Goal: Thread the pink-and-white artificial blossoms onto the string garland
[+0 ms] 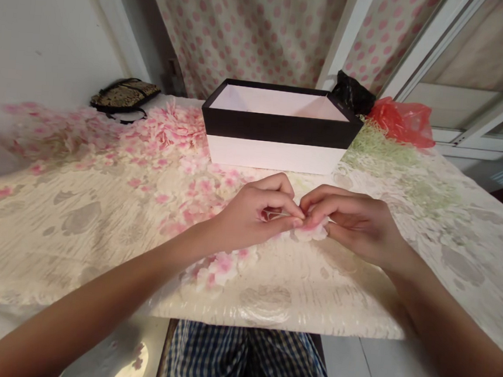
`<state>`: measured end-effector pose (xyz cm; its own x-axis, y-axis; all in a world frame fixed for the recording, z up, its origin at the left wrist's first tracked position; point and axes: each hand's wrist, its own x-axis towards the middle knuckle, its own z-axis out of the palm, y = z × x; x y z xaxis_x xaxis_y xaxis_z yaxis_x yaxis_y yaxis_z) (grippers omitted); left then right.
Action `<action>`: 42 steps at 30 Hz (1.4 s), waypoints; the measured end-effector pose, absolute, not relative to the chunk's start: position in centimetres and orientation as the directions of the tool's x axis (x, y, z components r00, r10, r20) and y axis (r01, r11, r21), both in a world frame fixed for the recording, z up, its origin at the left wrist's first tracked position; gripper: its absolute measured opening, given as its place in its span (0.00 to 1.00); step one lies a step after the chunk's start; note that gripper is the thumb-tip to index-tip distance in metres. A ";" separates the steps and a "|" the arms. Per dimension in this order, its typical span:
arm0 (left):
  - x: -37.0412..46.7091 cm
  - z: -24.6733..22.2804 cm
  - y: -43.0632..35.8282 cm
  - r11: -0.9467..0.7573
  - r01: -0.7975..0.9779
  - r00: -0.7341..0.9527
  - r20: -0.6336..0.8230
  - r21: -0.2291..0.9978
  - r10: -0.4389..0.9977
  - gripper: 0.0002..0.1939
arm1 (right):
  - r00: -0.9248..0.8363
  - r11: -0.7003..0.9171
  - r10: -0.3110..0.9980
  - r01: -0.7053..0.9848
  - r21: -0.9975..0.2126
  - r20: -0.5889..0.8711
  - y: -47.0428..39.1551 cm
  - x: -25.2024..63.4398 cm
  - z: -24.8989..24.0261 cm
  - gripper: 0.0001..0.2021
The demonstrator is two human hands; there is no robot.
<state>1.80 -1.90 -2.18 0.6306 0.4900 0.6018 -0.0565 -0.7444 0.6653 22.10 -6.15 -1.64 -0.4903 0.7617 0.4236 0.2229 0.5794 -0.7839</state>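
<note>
My left hand [256,212] and my right hand [349,220] meet at the middle of the table, fingertips pinched together on a small pink-and-white fabric flower [311,232]. Both hands rest on the cream patterned tablecloth [97,239]. Loose pink petals [220,267] lie just under my left wrist. A large heap of pink fabric petals [168,128] spreads across the left and back of the table. Directly behind my hands stands an open black-and-white box [278,129]; I see nothing inside it.
A pile of pale green pieces [382,150] lies right of the box. A red plastic bag [400,120] and a black bag [352,93] sit at the back right. A dark patterned purse [123,95] rests at the back left. The table edge [266,322] is near me.
</note>
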 end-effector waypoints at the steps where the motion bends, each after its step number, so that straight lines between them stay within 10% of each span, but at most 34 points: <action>1: 1.8 -2.2 -1.9 -0.743 -0.056 0.637 0.597 0.667 0.488 0.03 | -0.492 0.580 0.760 0.218 -0.785 0.425 -6.1 22.1 -1.7 0.06; 17: 1.3 -1.1 -1.8 -0.744 -0.028 0.629 0.590 0.668 0.506 0.06 | -0.445 0.487 0.801 0.096 -0.868 0.401 -5.9 22.2 -2.2 0.04; 23: 0.8 -1.0 -0.5 -0.584 -0.122 0.224 0.595 0.803 0.772 0.10 | -0.797 0.072 0.588 0.222 -0.972 -0.139 -6.1 23.2 -0.6 0.03; 27: 0.8 -1.4 0.5 -0.423 -0.254 0.145 0.467 0.870 0.872 0.08 | -0.359 0.336 0.865 -0.103 -0.936 0.350 -5.0 23.0 -0.4 0.08; 30: 0.7 -1.3 0.9 -0.348 -0.353 0.104 0.406 0.869 0.908 0.08 | -0.187 0.387 0.890 -0.174 -0.906 0.416 -4.5 22.9 -0.5 0.40; 33: 0.5 -1.2 1.1 -0.332 -0.312 0.083 0.373 0.890 0.924 0.08 | -0.268 0.310 0.910 -0.074 -0.948 0.318 -4.6 22.8 -1.0 0.50; 42: 0.1 -1.4 1.3 -0.397 0.274 0.266 0.328 0.876 0.907 0.07 | -0.018 0.270 0.913 0.776 -0.571 0.407 -3.8 24.6 -2.1 0.10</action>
<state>0.11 1.35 -1.40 0.2656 0.9066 0.3279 0.2739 -0.3970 0.8760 24.60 -3.81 -2.13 -0.0182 0.9131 0.4072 0.7755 0.2699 -0.5707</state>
